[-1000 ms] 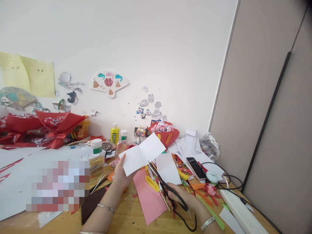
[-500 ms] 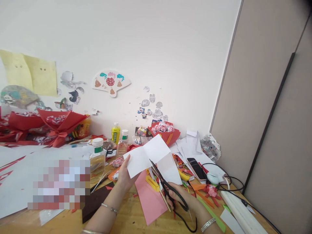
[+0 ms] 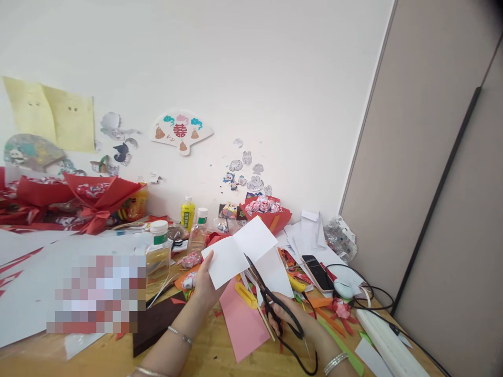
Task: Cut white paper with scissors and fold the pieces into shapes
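My left hand (image 3: 207, 285) pinches the left edge of a creased white paper sheet (image 3: 254, 238), holding it above the table. Black-handled scissors (image 3: 259, 278) are in my right hand (image 3: 283, 314), its fingers through the loops. Their blades point up and left, with the tips at the sheet's lower edge near the crease. Whether the blades are apart is hard to make out. Beneath them on the table lie a pink paper sheet (image 3: 244, 327), a yellow plastic piece (image 3: 245, 296) and another white sheet (image 3: 275, 275).
A phone (image 3: 316, 272), a cable and a white power strip (image 3: 389, 343) lie to the right. Clear bottles (image 3: 159, 256) and a yellow drink bottle (image 3: 187, 213) stand behind my left hand. Red-wrapped bouquets (image 3: 94, 196) line the wall. Paper scraps litter the wooden table.
The view has shifted slightly. The sheet in my left hand sits a touch further right, while the scissors hold nearly the same place near its lower edge.
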Tool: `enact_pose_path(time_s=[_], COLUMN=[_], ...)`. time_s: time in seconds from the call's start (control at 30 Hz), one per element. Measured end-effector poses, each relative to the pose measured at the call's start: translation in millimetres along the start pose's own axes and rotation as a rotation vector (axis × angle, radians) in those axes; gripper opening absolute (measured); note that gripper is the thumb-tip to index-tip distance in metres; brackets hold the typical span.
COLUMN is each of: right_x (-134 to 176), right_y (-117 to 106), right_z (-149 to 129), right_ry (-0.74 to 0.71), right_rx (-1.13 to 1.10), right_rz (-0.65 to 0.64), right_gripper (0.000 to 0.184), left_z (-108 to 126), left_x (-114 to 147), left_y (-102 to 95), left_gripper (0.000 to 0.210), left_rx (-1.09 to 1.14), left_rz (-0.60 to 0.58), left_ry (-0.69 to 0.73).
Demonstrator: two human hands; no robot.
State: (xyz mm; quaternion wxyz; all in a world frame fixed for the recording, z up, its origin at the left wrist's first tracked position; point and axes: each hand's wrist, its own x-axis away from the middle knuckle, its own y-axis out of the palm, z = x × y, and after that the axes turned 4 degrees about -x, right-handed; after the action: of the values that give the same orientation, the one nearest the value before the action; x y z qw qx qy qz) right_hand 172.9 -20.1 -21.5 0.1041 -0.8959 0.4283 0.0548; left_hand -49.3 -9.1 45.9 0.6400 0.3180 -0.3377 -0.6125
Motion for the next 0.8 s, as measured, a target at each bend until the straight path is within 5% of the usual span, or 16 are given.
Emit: enact_pose_path(time_s=[0.8], right_x=[-0.4], right_y=[9.0], right_z=[-5.8], right_ry=[0.017], right_rx=[-0.079], right_rz=[0.04], right_gripper=[0.049], left_z=[-4.3], left_x=[0.3], left_y=[-1.2], left_gripper=[0.042], left_rx=[0.002], left_rz=[0.03], left_ry=[-0.012])
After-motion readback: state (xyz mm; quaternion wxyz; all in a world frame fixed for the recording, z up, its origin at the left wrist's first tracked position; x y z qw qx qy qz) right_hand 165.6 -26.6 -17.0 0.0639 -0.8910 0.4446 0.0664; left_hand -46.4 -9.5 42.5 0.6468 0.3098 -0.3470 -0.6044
